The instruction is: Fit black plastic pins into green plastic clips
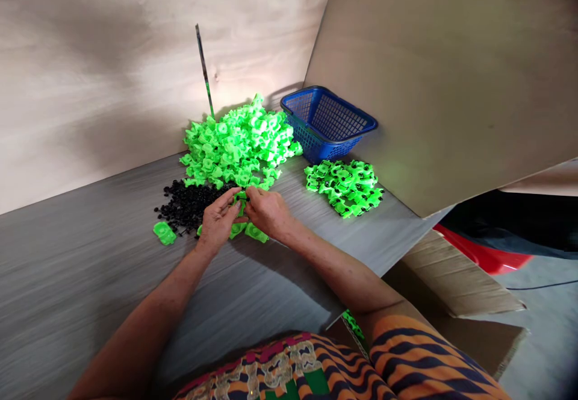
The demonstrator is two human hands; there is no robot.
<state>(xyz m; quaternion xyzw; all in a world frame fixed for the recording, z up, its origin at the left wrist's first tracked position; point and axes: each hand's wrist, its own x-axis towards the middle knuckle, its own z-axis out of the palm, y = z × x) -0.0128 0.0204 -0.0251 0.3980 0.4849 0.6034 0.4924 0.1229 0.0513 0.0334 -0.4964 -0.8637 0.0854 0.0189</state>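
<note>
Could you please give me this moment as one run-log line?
left hand + right hand: pinching green piece | black bits beside | green heap behind | blue basket rear

Grey table (90, 279) w/ plywood boards (112, 56) behind; cardboard box (456, 279) rt.

Bystanders on and around the grey table (81, 279)

A blue basket (329, 121) is sitting at the back corner, just beside the plywood panels (433, 68); a thin metal rod (205, 70) is leaning against the wall, and a cardboard box (456, 285) is standing off the table's right edge, near something red (485, 258).
</note>
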